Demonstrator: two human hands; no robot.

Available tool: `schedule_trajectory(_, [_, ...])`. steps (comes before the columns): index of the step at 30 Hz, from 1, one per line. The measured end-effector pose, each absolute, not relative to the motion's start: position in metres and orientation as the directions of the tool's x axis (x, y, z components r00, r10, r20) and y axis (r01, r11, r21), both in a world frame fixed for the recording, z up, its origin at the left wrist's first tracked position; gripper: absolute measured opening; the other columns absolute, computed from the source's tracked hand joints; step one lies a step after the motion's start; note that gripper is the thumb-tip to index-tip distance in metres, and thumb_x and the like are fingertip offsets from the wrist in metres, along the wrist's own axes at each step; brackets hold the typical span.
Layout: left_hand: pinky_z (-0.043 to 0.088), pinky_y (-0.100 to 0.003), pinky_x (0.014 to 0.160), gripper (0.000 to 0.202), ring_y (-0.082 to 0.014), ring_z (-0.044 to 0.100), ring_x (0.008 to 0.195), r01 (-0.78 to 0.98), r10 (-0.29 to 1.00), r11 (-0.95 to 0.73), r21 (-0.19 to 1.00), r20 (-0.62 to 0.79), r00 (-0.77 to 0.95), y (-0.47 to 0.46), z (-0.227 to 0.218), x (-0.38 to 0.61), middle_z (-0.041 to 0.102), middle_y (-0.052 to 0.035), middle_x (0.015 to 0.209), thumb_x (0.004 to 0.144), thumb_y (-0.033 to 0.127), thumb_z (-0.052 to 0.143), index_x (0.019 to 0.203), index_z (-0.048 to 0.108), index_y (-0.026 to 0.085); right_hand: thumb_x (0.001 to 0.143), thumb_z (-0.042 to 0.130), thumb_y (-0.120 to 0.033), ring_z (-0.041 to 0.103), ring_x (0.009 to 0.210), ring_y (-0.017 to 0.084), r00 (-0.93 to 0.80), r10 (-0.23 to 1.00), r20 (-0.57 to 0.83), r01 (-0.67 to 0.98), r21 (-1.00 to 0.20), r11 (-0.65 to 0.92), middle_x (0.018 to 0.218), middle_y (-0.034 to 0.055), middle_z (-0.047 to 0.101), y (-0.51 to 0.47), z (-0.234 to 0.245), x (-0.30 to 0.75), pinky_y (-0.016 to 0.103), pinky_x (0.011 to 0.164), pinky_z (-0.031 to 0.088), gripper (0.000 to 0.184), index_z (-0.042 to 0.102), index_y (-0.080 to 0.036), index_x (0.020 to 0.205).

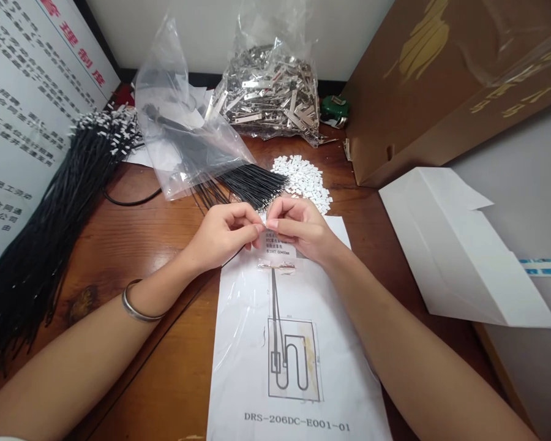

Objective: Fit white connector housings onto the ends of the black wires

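Note:
My left hand (pixel 232 233) is closed in a pinch on a thin black wire (pixel 183 299), which trails down across the table toward the lower left. My right hand (pixel 300 229) pinches at the wire's end, its fingertips meeting those of the left. A bit of a small white connector housing shows between the fingertips; most of it is hidden. Just beyond the hands lie a bundle of black wires (pixel 252 184) with bare metal terminals and a pile of white connector housings (pixel 308 179). Under the hands is a printed drawing sheet (pixel 243 367).
A large bundle of black wires with white ends (pixel 68 202) lies at left. A clear plastic bag (pixel 168 165) partly covers the nearer wires. Behind are a bag of metal strips (pixel 275 92) and a green tape measure (pixel 334 110). A brown box (pixel 371 116) and folded white card (pixel 459 257) stand right.

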State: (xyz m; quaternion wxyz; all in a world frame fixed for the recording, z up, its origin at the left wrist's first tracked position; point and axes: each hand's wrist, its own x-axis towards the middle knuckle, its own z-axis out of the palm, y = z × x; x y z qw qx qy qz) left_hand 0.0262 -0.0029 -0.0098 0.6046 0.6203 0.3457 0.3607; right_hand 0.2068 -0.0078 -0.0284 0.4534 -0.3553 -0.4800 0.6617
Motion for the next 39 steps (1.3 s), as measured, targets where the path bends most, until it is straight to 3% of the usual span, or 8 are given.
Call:
schedule_trajectory(6, [0.047, -0.020, 0.050, 0.016, -0.0102, 0.060, 0.048, 0.033, 0.767, 0.088, 0.996, -0.089, 0.636, 0.0041, -0.0056, 0.0177, 0.068, -0.0016, 0.054, 0.071, 0.024, 0.077, 0.065, 0.065, 0.016, 0.070, 0.079, -0.031, 0.036, 0.048, 0.006, -0.444, 0.896, -0.009, -0.193, -0.976, -0.105, 0.055, -0.0035, 0.050, -0.0089, -0.0254, 0.2105, 0.024, 0.045, 0.020, 0.024, 0.061, -0.017, 0.063])
schedule_trajectory(21, [0.052, -0.020, 0.052, 0.019, -0.0109, 0.063, 0.047, 0.072, 0.767, 0.133, 0.988, -0.149, 0.624, 0.0060, -0.0018, 0.0161, 0.071, -0.0030, 0.055, 0.067, 0.024, 0.082, 0.062, 0.066, 0.015, 0.075, 0.076, -0.034, 0.036, 0.053, 0.008, -0.423, 0.906, 0.008, -0.062, -0.998, -0.020, 0.058, -0.0036, 0.049, -0.0117, -0.0267, 0.2088, 0.026, 0.050, 0.021, 0.024, 0.059, -0.018, 0.066])
schedule_trajectory(39, [0.051, -0.022, 0.052, 0.029, -0.0108, 0.061, 0.050, 0.002, 0.789, 0.039, 0.999, -0.032, 0.613, 0.0063, -0.0037, 0.0173, 0.069, -0.0035, 0.057, 0.072, 0.038, 0.083, 0.067, 0.065, 0.015, 0.070, 0.078, -0.032, 0.032, 0.046, 0.006, -0.429, 0.903, -0.027, -0.185, -0.976, -0.117, 0.054, -0.0045, 0.049, -0.0085, -0.0285, 0.2088, 0.025, 0.045, 0.016, 0.023, 0.061, -0.018, 0.064])
